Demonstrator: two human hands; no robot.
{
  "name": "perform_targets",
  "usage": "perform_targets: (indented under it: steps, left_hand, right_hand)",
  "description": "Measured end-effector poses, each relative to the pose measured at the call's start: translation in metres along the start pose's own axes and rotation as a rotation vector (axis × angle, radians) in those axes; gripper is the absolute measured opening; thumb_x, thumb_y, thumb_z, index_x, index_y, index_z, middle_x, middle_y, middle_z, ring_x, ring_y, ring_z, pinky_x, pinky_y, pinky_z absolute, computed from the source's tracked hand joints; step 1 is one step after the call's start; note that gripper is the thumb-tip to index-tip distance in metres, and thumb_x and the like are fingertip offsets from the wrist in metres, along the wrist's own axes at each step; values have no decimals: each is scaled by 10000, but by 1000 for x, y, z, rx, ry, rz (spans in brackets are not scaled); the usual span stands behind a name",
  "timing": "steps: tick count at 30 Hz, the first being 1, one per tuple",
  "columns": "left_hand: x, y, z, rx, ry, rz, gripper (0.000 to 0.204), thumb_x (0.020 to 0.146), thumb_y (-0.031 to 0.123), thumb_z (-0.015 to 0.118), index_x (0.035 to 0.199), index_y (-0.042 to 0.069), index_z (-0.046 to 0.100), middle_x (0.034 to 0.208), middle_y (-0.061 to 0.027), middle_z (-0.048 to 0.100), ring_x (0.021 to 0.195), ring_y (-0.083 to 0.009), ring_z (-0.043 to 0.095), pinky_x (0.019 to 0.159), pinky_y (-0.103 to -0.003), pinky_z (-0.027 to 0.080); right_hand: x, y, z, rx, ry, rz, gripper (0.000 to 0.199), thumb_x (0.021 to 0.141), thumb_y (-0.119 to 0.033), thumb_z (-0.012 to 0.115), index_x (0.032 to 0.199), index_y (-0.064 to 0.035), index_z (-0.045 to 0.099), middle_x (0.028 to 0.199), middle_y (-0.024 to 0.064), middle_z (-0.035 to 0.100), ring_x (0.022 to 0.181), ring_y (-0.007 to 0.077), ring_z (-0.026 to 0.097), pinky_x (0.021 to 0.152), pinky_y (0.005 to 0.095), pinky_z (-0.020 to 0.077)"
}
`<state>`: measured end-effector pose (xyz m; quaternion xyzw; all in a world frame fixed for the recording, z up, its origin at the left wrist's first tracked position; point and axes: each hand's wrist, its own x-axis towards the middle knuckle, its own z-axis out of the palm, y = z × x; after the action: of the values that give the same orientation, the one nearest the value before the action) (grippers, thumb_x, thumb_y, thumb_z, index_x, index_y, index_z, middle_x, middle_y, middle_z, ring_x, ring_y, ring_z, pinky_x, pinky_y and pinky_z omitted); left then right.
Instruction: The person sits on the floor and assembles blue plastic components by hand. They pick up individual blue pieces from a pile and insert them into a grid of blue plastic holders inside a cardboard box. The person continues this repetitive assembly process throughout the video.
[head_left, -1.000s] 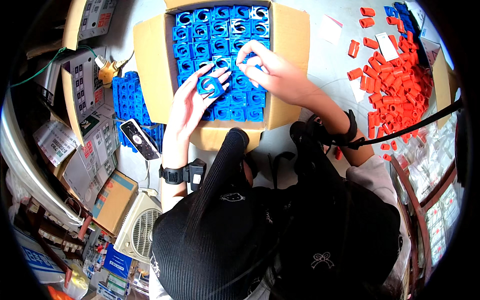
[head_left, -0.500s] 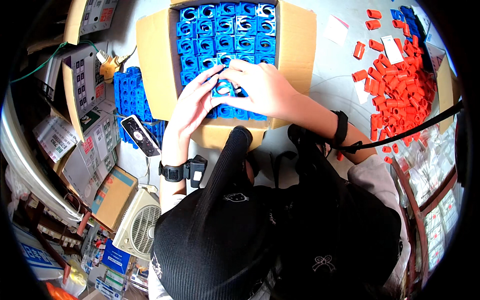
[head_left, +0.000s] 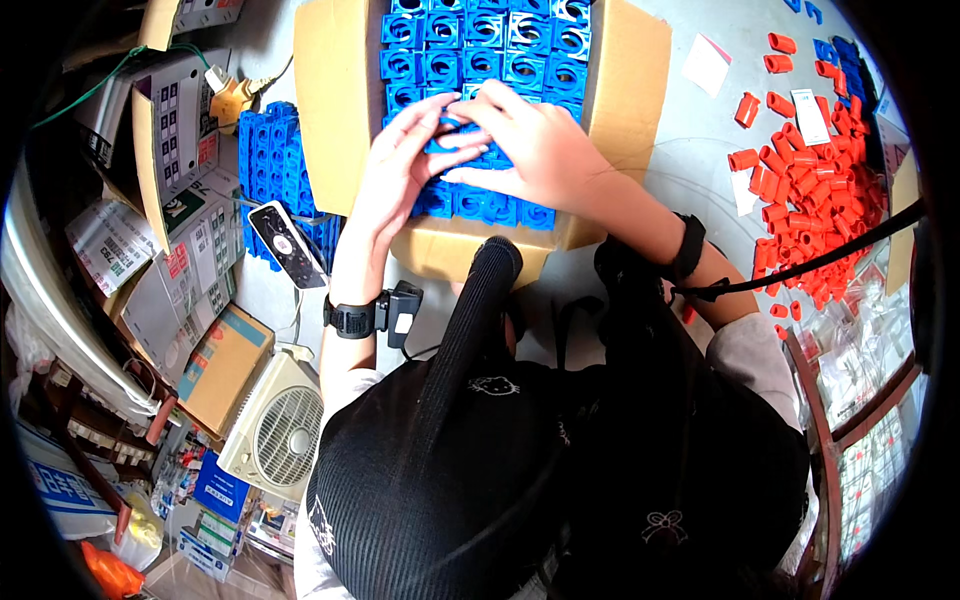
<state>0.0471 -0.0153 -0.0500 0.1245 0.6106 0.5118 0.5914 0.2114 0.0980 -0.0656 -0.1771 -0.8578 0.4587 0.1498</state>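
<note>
"Looking down, what do you have underneath everything?"

"Grey floor (head_left: pixel 675 165), with an open cardboard box (head_left: pixel 335 110) standing on it in front of my legs. Square blue plastic holders with round openings (head_left: pixel 483 65) fill the box in rows."

"And the room around it?"

"Cluttered at both edges. To my left are printed cartons (head_left: pixel 195 245), a brown carton (head_left: pixel 227 368) and a pale box fan (head_left: pixel 287 435). To my right, clear plastic bags (head_left: pixel 860 345) crowd the rim."

"Any labels?"

"The cartons carry dark lettering, tables and red blocks, and a small blue box (head_left: pixel 220 487) has pale print. On the right, a white slip (head_left: pixel 811 115) lies among the red plastic sleeves (head_left: pixel 815 205); its print is too small to make out."

"What are your hands doing?"

"My left hand (head_left: pixel 395 180) and right hand (head_left: pixel 555 155) meet over the front rows of the box, fingers bent and slightly parted, tips close together. One blue holder (head_left: pixel 443 146) shows between them, mostly hidden; I can't tell whether either hand grips it."

"Anything else in the way?"

"My fingers cover part of the rows, and a black cord (head_left: pixel 830 252) crosses in front of the red heap. Left of the box, a phone (head_left: pixel 287 243) leans by a stack of blue parts (head_left: pixel 275 160), with a yellow plug adapter (head_left: pixel 232 100) beyond."
</note>
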Motion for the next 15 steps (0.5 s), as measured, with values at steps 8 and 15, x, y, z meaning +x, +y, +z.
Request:
perform_targets:
  steps: [8,15]
  left_hand:
    - [2,28,-12,1438,317,791,279,954,122,579,1222,44,568,1115,-129,655,953,-245,657,807,-329,493]
    - [13,37,8,1508,252,973,337,889,117,650,1214,61,578,1110,-93,656,929,-251,631,804,-359,483]
  right_hand:
    - [-27,0,0,-197,-561,-183,456,684,-206,786,1031,-52,534,959,103,532,724,266,637,591,392,507]
    - [-23,-15,7,85,-389,-103,544,758,-356,756,1145,-32,552,1026,129,577,732,284,658,607,387,526]
